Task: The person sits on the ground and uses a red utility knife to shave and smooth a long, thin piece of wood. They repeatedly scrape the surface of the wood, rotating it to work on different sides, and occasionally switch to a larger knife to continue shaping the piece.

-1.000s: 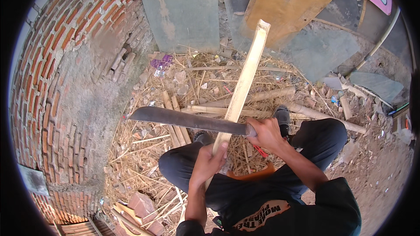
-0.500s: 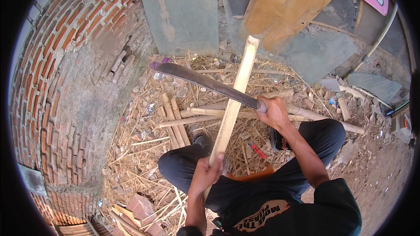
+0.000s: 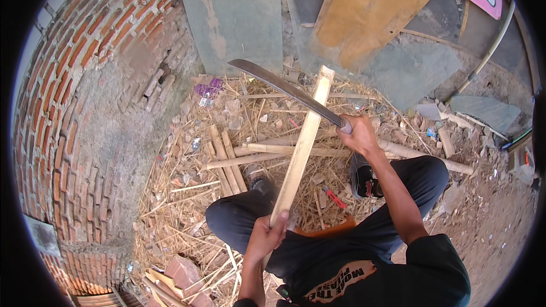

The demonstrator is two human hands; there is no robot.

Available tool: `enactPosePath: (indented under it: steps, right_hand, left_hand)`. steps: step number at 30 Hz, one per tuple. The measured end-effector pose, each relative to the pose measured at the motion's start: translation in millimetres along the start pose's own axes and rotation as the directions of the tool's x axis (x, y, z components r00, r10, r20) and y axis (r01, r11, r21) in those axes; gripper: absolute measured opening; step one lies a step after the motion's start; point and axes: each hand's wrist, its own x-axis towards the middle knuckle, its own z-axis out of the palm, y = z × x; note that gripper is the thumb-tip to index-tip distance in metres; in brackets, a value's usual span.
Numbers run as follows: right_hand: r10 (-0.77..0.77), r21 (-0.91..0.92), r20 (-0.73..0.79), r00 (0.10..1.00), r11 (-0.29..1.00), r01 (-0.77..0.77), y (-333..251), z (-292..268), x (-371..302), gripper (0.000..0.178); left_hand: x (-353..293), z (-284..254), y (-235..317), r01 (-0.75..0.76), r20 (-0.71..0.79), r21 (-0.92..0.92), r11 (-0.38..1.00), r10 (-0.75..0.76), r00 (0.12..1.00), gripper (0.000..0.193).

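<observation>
My left hand (image 3: 265,239) is closed round the lower part of a long pale split bamboo strip (image 3: 296,166), which slants up and away between my knees. A machete (image 3: 278,84) with a long dark blade is in my right hand (image 3: 360,135), its fingers wrapped round the handle. The blade crosses the strip near its far end, tip pointing to the far left. Whether the edge touches the strip I cannot tell. Beyond my left knee lie several cut bamboo strips (image 3: 224,156).
Straw and shavings cover the ground. A red-handled tool (image 3: 335,198) lies between my feet, near an orange seat edge (image 3: 327,229). A bamboo pole (image 3: 418,156) extends past my right knee. A brick wall (image 3: 74,136) rises at left; boards (image 3: 233,20) lean at the back.
The bamboo strip's far end has come down nearer to me. The machete has shifted up along it toward that end, its tip moving farther away and to the right.
</observation>
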Motion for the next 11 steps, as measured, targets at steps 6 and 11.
enactPosePath:
  steps: [6,11]
  right_hand:
    - [-0.191,-0.078,0.095,0.977,0.977,0.198,-15,11,-13,0.024]
    - [-0.005,-0.005,-0.052,0.999,1.0,0.004,33,-3,39,0.023]
  left_hand:
    - [4,1,-8,0.0,-0.008,0.009,1.0,0.0,1.0,0.052]
    - [-24,-11,-8,0.025,-0.001,0.038,0.999,-0.025,1.0,0.053]
